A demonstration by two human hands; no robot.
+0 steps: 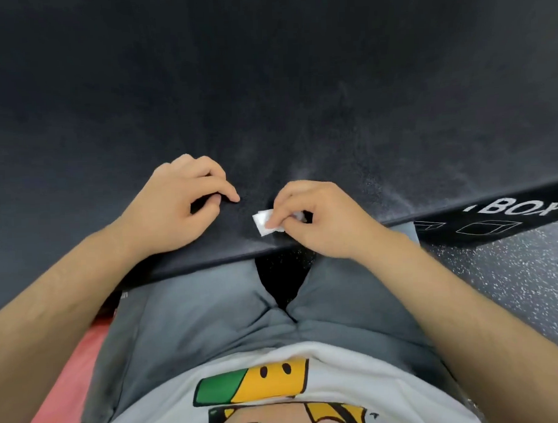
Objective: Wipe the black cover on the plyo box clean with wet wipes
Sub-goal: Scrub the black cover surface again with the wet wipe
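Observation:
The black cover (267, 85) of the plyo box fills the upper part of the head view, with pale dusty streaks near its front edge. My right hand (316, 219) pinches a small folded white wet wipe (263, 221) against the cover close to that front edge. My left hand (179, 205) rests on the cover just to the left of the wipe, fingers curled with the tips touching the surface and nothing held. The two hands are a short gap apart.
The box's front face (505, 216) drops away at the right, printed with white letters and box outlines. Speckled dark gym floor (511, 282) lies to the right, a pink mat (71, 376) at the lower left. My legs press against the box front.

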